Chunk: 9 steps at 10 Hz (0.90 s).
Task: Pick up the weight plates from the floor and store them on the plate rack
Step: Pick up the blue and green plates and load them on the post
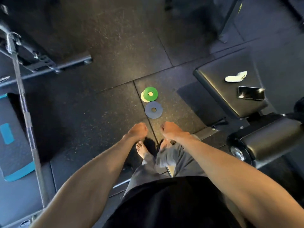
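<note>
**Plates all on the floor, none stored yet**

Work on the task looks barely begun. Three small weight plates lie flat on the rubber floor (pixel 115 46), beside a seam between two tiles, just ahead of the person's bare feet. I can make out no plate rack in this view, so every plate has yet to be lifted and carried.

The green plate (pixel 150 94) rests on top of a pale yellow plate (pixel 143 98), offset so that only a crescent of the yellow one shows at its left side. The blue plate (pixel 153 110) lies just beside that pair, on the side nearer the person, close enough that its rim may touch theirs. All three are thin discs with a round centre hole, and they look light enough for one hand each.

Both arms reach forward and down. The left hand (pixel 138 130) and the right hand (pixel 171 130) hang above the floor short of the blue plate, each with fingers curled into a fist and holding nothing.
</note>
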Tool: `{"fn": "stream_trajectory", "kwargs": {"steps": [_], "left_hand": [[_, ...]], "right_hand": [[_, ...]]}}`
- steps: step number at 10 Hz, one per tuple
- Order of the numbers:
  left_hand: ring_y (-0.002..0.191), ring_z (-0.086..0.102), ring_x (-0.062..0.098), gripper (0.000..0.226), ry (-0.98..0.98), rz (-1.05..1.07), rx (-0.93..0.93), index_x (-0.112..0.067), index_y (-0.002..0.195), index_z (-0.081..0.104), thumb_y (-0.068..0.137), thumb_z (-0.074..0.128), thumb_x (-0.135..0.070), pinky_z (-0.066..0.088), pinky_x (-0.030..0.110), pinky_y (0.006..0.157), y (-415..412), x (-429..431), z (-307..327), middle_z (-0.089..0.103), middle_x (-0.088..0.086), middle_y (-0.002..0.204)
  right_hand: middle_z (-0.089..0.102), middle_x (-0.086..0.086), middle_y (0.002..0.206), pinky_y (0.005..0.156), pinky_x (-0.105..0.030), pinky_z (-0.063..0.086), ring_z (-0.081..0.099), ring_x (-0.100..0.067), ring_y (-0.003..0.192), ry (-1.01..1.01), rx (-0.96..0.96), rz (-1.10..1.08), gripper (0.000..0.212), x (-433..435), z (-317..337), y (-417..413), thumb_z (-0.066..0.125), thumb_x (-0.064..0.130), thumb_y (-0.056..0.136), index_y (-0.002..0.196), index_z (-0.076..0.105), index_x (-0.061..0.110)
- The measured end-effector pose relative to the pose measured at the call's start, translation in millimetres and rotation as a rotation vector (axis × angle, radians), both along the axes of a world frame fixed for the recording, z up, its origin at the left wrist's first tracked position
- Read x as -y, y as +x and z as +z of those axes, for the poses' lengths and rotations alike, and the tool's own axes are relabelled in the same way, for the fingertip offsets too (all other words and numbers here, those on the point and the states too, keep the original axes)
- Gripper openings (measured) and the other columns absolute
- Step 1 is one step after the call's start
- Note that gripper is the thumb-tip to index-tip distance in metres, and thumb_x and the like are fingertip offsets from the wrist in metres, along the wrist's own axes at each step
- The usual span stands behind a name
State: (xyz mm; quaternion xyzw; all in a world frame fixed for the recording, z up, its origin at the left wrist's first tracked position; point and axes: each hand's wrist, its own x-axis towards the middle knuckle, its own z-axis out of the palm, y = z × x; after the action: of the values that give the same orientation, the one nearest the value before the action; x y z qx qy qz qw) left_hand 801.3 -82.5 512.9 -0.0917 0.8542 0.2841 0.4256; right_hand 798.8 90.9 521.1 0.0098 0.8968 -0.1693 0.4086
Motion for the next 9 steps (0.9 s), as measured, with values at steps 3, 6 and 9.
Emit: {"fn": "stream_trajectory", "kwargs": {"steps": [3, 6, 9], "left_hand": [[0.102, 0.067, 0.038, 0.030, -0.003, 0.096, 0.090, 0.003, 0.111, 0.062, 0.100, 0.044, -0.018, 0.053, 0.041, 0.086, -99, -4, -23, 0.067, 0.024, 0.110], [0.098, 0.067, 0.038, 0.031, -0.058, 0.284, 0.084, -0.001, 0.108, 0.064, 0.099, 0.042, -0.021, 0.056, 0.045, 0.088, -205, -39, -74, 0.069, 0.021, 0.106], [0.108, 0.061, 0.046, 0.050, -0.203, 0.345, 0.256, -0.016, 0.107, 0.062, 0.078, 0.032, -0.043, 0.049, 0.057, 0.096, -223, -45, -302, 0.065, 0.020, 0.115]], "right_hand": [[0.067, -0.016, 0.106, 0.087, -0.041, 0.051, 0.062, -0.034, 0.104, -0.018, 0.074, 0.098, 0.023, -12, -46, -119, 0.044, 0.023, 0.099, 0.099, 0.063, 0.011], [0.064, -0.018, 0.121, 0.087, -0.037, 0.046, 0.061, -0.035, 0.111, -0.056, 0.155, 0.184, 0.034, -28, -119, -218, 0.039, 0.030, 0.103, 0.119, 0.059, 0.006], [0.048, -0.024, 0.132, 0.109, -0.056, 0.035, 0.040, -0.043, 0.127, 0.162, 0.256, -0.025, 0.076, -71, -413, -222, 0.019, 0.065, 0.074, 0.115, 0.059, 0.015]]}}
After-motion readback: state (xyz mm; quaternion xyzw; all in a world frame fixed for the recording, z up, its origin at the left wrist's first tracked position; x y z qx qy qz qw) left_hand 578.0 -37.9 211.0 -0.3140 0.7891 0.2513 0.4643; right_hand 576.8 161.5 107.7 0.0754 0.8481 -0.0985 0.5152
